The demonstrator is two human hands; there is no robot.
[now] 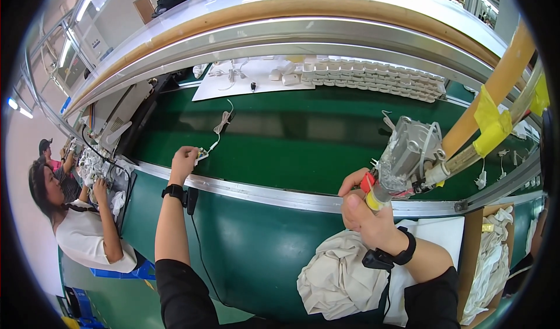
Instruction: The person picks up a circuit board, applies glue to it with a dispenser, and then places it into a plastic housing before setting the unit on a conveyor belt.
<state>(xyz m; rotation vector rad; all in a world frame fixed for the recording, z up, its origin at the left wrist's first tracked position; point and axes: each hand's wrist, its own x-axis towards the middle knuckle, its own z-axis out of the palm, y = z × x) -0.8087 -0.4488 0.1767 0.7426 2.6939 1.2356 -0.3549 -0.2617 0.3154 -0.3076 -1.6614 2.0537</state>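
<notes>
My left hand (185,161) reaches over the green belt near its metal front rail. Its fingers are closed in a pinch on a small pale part with a bit of yellow (201,153). From this part a white cable (219,128), bundled midway, runs away over the belt. My right hand (368,213) is wrapped round a grey and yellow tool (377,197) with a red piece (367,181) by the index finger. The tool sits beneath a metal block (413,145) with tubing; its lower end is hidden by my fingers.
A bunched cream cloth (343,275) lies below my right hand, beside a cardboard box (471,262) of cloths. White trays (373,78) and a white board (256,87) stand at the back. A wooden pole (493,90) slants at right. Another person (87,236) works at left.
</notes>
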